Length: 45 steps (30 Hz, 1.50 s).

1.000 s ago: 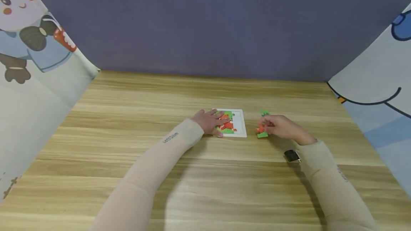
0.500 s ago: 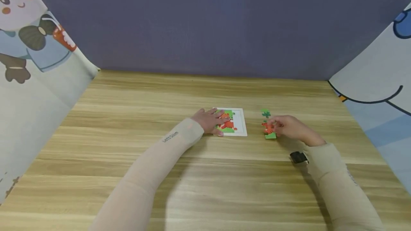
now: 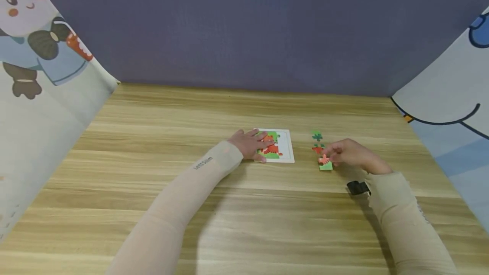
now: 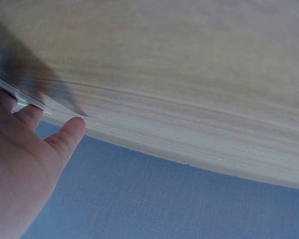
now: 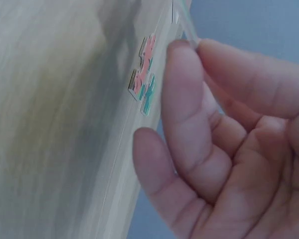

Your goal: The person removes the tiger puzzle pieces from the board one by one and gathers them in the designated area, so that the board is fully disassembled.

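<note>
My left hand (image 3: 246, 145) lies flat with spread fingers on a jigsaw puzzle in a white-framed tray (image 3: 291, 148). Red and green pieces fill the tray's left part, partly covered by that hand; its right part shows white. To the right of the tray, my right hand (image 3: 348, 154) pinches a red and green puzzle piece (image 3: 326, 165) between thumb and fingers. In the right wrist view the held piece (image 5: 188, 24) shows only as a thin pale edge. Just beyond it lie a green piece (image 3: 316, 135) and a mostly red piece (image 3: 317, 150).
All this is on a wood-grain table (image 3: 244, 215). A dark blue-grey panel (image 3: 244, 33) stands along its back edge, and cartoon-printed cloths (image 3: 42, 113) hang at both sides. A small black device (image 3: 357, 187) is by the right sleeve.
My right hand has drawn slightly to the right and toward me, parting the red and green piece from the red one beside it. My left hand has stayed in place.
</note>
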Each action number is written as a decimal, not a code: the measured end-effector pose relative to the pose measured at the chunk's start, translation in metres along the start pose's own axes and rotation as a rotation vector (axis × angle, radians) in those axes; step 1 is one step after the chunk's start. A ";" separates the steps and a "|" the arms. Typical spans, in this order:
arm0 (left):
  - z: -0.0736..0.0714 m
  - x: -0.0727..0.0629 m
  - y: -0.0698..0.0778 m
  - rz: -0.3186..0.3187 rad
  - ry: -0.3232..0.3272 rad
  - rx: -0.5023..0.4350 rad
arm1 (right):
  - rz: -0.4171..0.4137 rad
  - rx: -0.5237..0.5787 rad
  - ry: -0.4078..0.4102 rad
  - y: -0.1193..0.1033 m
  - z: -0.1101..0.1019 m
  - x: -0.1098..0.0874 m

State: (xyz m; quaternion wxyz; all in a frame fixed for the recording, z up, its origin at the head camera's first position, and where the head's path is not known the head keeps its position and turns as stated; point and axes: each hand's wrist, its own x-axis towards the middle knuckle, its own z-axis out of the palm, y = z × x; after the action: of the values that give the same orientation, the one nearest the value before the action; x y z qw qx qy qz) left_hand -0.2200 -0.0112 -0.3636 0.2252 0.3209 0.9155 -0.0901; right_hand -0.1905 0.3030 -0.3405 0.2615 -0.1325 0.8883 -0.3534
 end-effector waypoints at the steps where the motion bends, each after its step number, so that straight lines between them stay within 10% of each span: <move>1: 0.000 0.000 0.000 -0.001 -0.001 -0.003 | 0.003 0.002 -0.004 0.000 0.000 0.000; 45: 0.000 0.004 0.008 0.011 0.005 0.020 | 0.164 -0.039 0.010 0.004 0.003 0.003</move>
State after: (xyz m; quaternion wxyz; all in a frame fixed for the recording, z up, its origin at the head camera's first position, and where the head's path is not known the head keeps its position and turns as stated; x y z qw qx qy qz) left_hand -0.2180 -0.0032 -0.3654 0.2200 0.3284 0.9134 -0.0971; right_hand -0.1917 0.3029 -0.3467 0.2825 -0.0625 0.9043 -0.3139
